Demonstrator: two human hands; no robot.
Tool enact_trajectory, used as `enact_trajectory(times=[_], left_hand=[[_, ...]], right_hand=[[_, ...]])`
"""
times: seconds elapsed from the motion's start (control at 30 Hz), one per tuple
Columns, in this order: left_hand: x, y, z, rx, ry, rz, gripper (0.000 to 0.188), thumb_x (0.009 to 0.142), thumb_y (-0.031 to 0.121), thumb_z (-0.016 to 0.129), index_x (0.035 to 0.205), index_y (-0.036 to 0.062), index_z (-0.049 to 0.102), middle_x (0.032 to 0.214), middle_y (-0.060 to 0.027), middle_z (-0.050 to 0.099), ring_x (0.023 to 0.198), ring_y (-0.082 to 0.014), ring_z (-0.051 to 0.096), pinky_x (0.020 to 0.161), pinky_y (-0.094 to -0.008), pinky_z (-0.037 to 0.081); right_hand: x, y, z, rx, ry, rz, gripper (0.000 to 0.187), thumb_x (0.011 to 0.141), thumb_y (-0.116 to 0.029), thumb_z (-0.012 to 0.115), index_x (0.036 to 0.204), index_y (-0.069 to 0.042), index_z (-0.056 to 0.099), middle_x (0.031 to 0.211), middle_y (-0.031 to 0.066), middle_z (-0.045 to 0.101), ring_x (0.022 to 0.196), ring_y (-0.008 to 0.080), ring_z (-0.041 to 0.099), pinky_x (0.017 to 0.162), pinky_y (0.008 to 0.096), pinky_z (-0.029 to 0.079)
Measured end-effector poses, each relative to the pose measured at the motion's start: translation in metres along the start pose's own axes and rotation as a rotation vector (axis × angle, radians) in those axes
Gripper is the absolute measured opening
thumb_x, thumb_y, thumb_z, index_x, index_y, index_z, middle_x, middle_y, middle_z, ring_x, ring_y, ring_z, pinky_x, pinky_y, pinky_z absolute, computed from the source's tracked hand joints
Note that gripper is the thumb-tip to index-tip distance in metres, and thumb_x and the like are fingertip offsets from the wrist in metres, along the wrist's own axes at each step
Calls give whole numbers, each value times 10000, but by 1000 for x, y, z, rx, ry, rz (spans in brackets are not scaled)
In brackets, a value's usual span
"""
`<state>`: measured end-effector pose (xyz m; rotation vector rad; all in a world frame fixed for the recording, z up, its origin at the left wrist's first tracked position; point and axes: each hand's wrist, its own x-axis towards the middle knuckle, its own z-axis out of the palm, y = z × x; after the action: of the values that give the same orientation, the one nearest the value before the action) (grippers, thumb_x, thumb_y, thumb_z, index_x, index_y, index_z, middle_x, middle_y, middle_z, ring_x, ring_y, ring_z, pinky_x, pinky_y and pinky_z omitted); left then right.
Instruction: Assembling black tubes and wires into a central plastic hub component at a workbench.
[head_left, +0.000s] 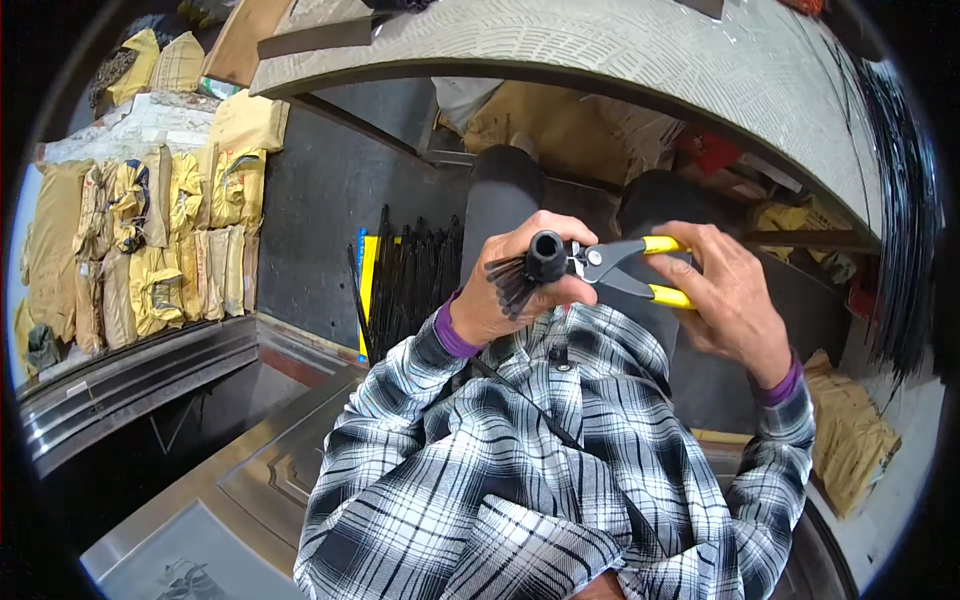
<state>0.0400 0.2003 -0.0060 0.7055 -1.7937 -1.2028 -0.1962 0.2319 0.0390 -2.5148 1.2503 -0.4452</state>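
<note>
My left hand (500, 285) is wrapped around a folded black umbrella frame (546, 258). Its hollow round end points up, and a fan of thin black ribs (512, 285) sticks out beside it. In my right hand (725, 295) is a pair of pliers (620, 262) with dark jaws and yellow grips, its handles spread apart. The jaws meet a small shiny metal bit next to the tube, between my left thumb and fingers; their exact bite is hidden. Several similar black frames (420, 280) lie on the floor left of my legs, beside a yellow and blue strip (367, 290).
A curved, pale patterned tabletop (600, 45) spans the far side above my knees. Long thin black rods (905, 220) hang over its right end. Brown paper packages (160, 270) are stacked at the left, and another package (845, 435) stands at the right. A metal panel (270, 480) lies behind left.
</note>
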Motion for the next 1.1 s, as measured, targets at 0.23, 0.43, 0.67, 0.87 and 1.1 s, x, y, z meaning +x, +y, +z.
enact_trajectory(times=[0.23, 0.43, 0.67, 0.87, 1.1], left_hand=[[-2, 1, -4, -3, 31, -72, 510, 676, 326, 742, 1026, 23, 528, 918, -52, 539, 768, -132, 529, 675, -249, 429], [-1, -7, 1, -423, 137, -215, 874, 612, 397, 777, 1258, 21, 324, 790, -22, 485, 667, -65, 448, 620, -206, 376], [-3, -10, -9, -262, 111, -96, 831, 666, 110, 771, 1288, 58, 222, 807, -27, 422, 674, -79, 473, 619, -212, 426], [-2, -6, -8, -214, 135, -88, 749, 713, 62, 719, 1275, 44, 225, 845, -48, 445, 734, -97, 499, 678, -234, 450], [3, -4, -9, -58, 240, -86, 640, 750, 8, 634, 1262, 9, 250, 833, -53, 475, 729, -97, 483, 670, -226, 424]], right_hand=[[9, 0, 52, 162, 218, 45, 332, 595, -150, 722, 899, -74, 614, 887, 114, 551, 751, 267, 568, 621, 348, 460], [9, -13, 108, 1022, 390, 469, 149, 833, -88, 516, 805, 43, 581, 868, 87, 592, 685, 104, 555, 601, 229, 465], [66, -18, 69, 987, 451, 89, 605, 569, -307, 799, 1058, -12, 601, 896, 29, 434, 780, 132, 447, 635, 251, 390], [75, -11, 64, 864, 433, -97, 683, 528, -365, 801, 1062, -2, 578, 906, 32, 431, 674, 92, 435, 527, 218, 360], [70, -34, 80, 905, 768, 89, 227, 620, -47, 753, 779, 28, 609, 870, 120, 499, 767, 202, 527, 643, 288, 441]])
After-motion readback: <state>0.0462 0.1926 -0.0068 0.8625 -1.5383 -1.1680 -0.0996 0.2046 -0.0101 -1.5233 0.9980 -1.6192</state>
